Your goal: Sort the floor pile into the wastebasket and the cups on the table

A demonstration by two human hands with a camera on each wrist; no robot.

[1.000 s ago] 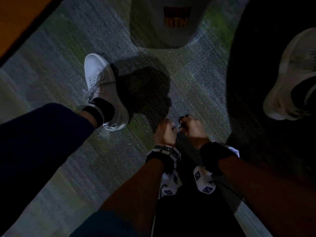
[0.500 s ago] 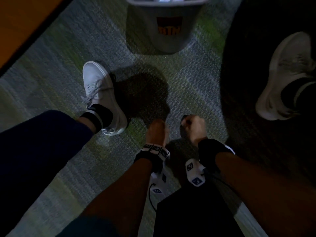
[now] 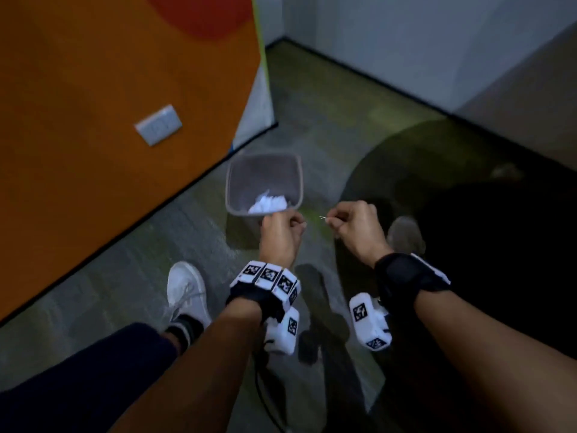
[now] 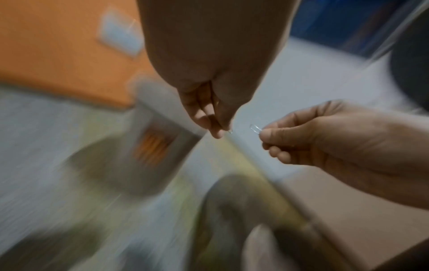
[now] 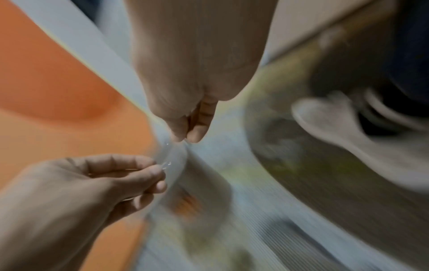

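My right hand [image 3: 332, 221] pinches a small wire paper clip [image 3: 322, 217] between thumb and forefinger; its loop [image 4: 254, 127] sticks out toward my left hand. My left hand [image 3: 298, 224] is held a short way to the left, its fingertips pinched on another small clip [image 4: 230, 131] that barely shows. Both hands hang in the air just in front of the grey wastebasket [image 3: 264, 157]. Crumpled white paper [image 3: 268, 203] lies in the basket. The wrist views are blurred. No cups or table are in view.
An orange wall panel [image 3: 93, 120] with a white socket plate [image 3: 158, 125] stands at the left, close behind the basket. My white shoe [image 3: 187, 292] is on the grey-green carpet. Another shoe [image 3: 405, 234] and a dark round patch [image 3: 452, 182] lie at the right.
Both hands have risen from the floor, where they worked close together, and have drawn apart. My view has lifted, so the basket's inside and the walls now show.
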